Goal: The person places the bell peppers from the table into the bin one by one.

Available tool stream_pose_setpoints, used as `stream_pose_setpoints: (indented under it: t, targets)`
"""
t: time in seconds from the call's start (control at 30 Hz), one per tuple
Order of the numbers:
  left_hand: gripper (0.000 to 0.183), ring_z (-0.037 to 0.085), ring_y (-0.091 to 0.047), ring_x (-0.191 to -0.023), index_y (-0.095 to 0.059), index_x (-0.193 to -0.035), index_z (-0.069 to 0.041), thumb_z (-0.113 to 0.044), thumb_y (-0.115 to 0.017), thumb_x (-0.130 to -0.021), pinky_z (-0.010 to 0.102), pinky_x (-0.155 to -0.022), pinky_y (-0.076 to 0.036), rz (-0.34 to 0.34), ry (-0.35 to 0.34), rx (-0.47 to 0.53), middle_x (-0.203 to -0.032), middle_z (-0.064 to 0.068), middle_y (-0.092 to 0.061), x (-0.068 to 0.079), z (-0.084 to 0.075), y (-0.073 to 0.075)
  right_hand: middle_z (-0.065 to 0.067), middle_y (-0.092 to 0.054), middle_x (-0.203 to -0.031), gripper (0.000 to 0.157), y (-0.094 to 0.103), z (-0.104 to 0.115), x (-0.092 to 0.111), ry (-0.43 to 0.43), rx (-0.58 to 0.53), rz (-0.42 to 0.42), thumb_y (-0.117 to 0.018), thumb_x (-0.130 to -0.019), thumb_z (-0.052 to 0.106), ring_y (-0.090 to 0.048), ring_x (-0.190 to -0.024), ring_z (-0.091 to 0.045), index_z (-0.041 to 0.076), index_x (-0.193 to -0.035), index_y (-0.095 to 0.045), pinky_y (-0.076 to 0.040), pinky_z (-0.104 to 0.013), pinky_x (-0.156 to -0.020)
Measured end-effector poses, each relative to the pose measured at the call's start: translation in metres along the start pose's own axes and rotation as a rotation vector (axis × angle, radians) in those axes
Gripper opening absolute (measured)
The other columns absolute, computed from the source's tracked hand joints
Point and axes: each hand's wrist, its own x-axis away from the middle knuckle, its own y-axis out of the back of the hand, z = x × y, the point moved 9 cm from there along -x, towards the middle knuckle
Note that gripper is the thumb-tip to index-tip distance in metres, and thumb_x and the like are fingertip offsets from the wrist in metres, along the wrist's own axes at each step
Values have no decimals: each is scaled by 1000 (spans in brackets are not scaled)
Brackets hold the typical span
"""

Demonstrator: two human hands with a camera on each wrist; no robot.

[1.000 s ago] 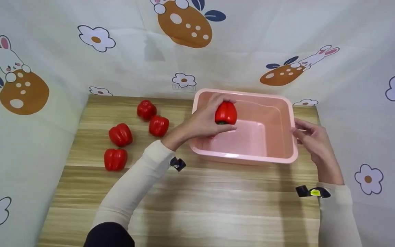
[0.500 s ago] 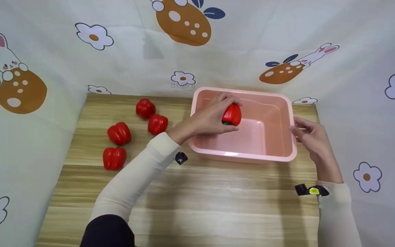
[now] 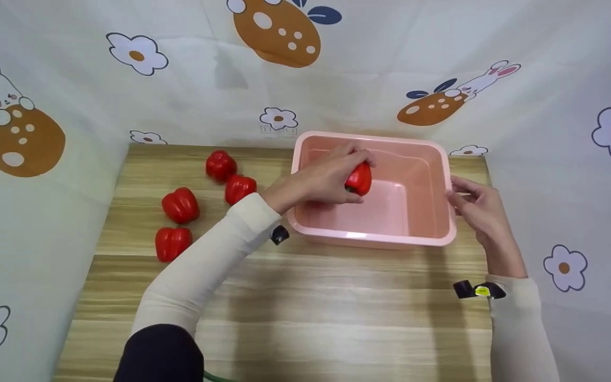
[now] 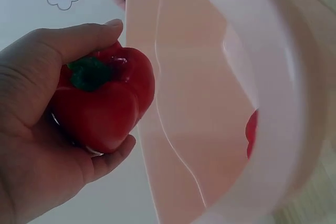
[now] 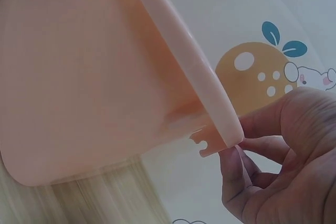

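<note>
In the head view my left hand (image 3: 332,178) holds a red bell pepper (image 3: 360,179) over the pink plastic basin (image 3: 372,240). The left wrist view shows the thumb and fingers curled round the pepper (image 4: 113,98), its green stem end facing the camera. Part of another red bell pepper (image 4: 252,134) shows inside the basin, mostly hidden behind the rim. At the basin's right end, my right hand (image 3: 478,209) grips the rim. Its thumb and fingertips pinch the rim's corner (image 5: 231,135) in the right wrist view.
Left of the basin, several red bell peppers lie on the wooden table (image 3: 337,307): one at the back (image 3: 221,166), another beside it (image 3: 240,189), and two nearer the left edge (image 3: 180,205). A patterned curtain (image 3: 364,63) rises behind and at both sides.
My left hand has moved slightly to the right over the basin with the bell pepper, which has tilted a little. My right hand keeps its grip on the rim. The head view has shifted slightly.
</note>
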Motion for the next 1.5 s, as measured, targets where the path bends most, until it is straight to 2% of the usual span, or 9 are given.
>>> stream_pose_setpoints:
  t: [0.23,0.33,0.47,0.6,0.83,0.97,1.2,1.37,1.5]
  targets:
    - [67,19,-49,-135,-51,-145,-27,-30,-86,-88,34,-103,-58,47,-4,-62,-144,0,-49,-2,-7,-3,7,-66,-106,48,-3,1,-1,6,8,4,-65,-103,12,-71,-82,1,-4,-148,-57,-64,-21,-73]
    - [61,17,-50,-133,-53,-145,-26,-32,-83,-92,31,-103,-57,33,-19,-61,-145,0,-50,-2,-9,-3,7,-65,-106,48,-2,-2,-2,-1,13,5,-64,-103,13,-70,-82,1,-3,-149,-57,-64,-21,-74]
    - [50,18,-51,-132,-57,-143,-21,-34,-74,-98,33,-113,-50,-5,-57,-63,-144,1,-54,-3,-10,3,6,-64,-108,49,0,-4,-2,-10,28,2,-64,-104,15,-68,-84,2,-1,-150,-56,-63,-20,-74]
    - [46,17,-51,-136,-59,-142,-21,-34,-71,-100,36,-119,-47,-22,-49,-69,-147,2,-55,1,-6,12,9,-63,-108,49,2,-6,-2,-21,30,6,-63,-105,15,-68,-84,2,-1,-151,-55,-63,-19,-73]
    - [46,18,-53,-134,-57,-145,-21,-33,-69,-102,38,-118,-48,-36,-7,-74,-149,2,-55,13,8,22,9,-62,-110,52,3,-7,-1,-36,40,10,-64,-105,18,-67,-86,1,-1,-152,-53,-63,-20,-74]
    - [52,18,-50,-140,-53,-148,-23,-33,-71,-100,41,-121,-46,-71,32,-63,-152,0,-55,25,22,29,10,-63,-110,52,0,-6,-3,-30,36,18,-64,-105,18,-67,-86,1,-1,-152,-53,-63,-20,-74]
    - [54,19,-48,-145,-52,-150,-28,-36,-71,-100,46,-124,-43,-176,52,20,-156,-3,-53,56,52,38,5,-62,-115,53,-1,-12,-2,-66,56,39,-63,-106,20,-68,-89,0,3,-155,-51,-64,-21,-77]
    - [54,22,-49,-148,-53,-150,-22,-36,-71,-101,48,-126,-41,-289,63,37,-156,1,-55,85,79,47,4,-61,-116,53,1,-12,-4,-59,52,25,-63,-106,21,-67,-90,1,3,-154,-52,-64,-21,-77]
    - [53,24,-51,-146,-56,-148,-17,-32,-72,-100,50,-125,-42,-363,102,29,-152,4,-58,111,101,49,8,-62,-112,52,0,-10,-5,-34,47,28,-64,-105,20,-65,-89,2,0,-153,-53,-63,-20,-76]
